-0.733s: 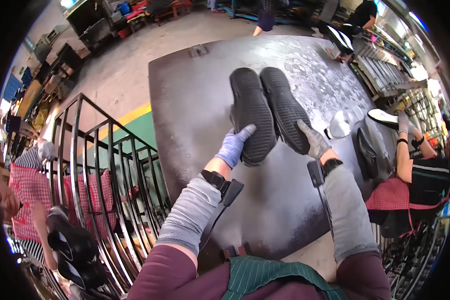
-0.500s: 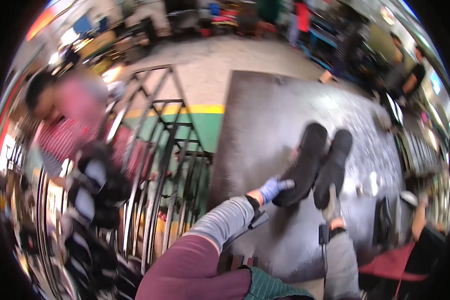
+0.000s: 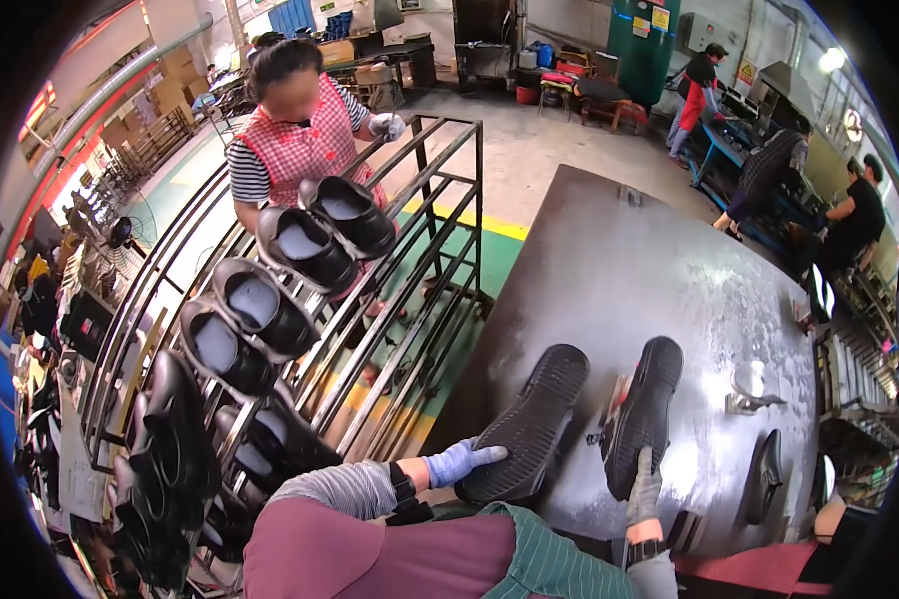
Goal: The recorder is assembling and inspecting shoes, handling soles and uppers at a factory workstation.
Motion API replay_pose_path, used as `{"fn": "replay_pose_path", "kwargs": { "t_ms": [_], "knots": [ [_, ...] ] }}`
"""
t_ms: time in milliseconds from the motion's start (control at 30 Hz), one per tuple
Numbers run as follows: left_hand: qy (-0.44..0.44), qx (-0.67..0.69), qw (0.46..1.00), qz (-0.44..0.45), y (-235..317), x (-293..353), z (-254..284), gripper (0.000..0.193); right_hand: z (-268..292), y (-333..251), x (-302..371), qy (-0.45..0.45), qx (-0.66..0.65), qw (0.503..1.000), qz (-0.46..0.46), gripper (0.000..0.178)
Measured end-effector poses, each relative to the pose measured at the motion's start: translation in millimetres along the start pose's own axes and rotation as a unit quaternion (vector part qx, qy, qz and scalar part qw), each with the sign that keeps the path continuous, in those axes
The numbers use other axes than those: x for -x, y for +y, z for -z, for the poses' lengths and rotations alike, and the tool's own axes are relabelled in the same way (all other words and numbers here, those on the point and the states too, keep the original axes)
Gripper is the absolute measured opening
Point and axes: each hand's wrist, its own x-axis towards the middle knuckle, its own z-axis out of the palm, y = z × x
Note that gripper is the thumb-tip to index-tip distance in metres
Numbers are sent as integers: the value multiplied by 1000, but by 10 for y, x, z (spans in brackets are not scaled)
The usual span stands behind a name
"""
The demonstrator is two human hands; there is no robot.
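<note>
My left hand (image 3: 464, 463), in a light blue glove, grips a black shoe (image 3: 532, 419) at one end, thumb on its ribbed sole. That shoe is turned sole up over the left part of the dark metal table (image 3: 509, 344). A second black shoe (image 3: 647, 409), also showing its sole, is in my right hand (image 3: 643, 491), which wears a greyish glove. A finger of that hand lies along the sole. The two shoes are apart, toes pointing away from me. Their uppers are mostly hidden beneath.
On my left a metal rack (image 3: 449, 215) bears several black shoes (image 3: 315, 250). A person in a checked red apron (image 3: 305, 165) stands behind it. Another black shoe (image 3: 766, 474) lies at the table's right, near a small metal fitting (image 3: 752, 401). Several people work at far right.
My view has turned left, bringing more of the rack into sight. Both shoes have come nearer the table's near left side and are wider apart. Both hands still hold them.
</note>
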Motion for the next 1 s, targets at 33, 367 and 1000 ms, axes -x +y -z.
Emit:
{"fn": "replay_pose_path", "kwargs": {
  "t_ms": [33, 367, 1000],
  "knots": [
    [25, -26, 998, -46, -173, 60, 32, 52, 2, -40, 17, -14, -2, 1000, -7, 75],
    [102, -99, 986, -92, -817, 702, -294, 57, 85, 613, 664, -342, 16, 936, -80, 65],
    [-17, -137, 949, -282, 319, -637, -282, 29, -1544, -502, 883, -236, -95, 955, 150, 43]
  ]
}}
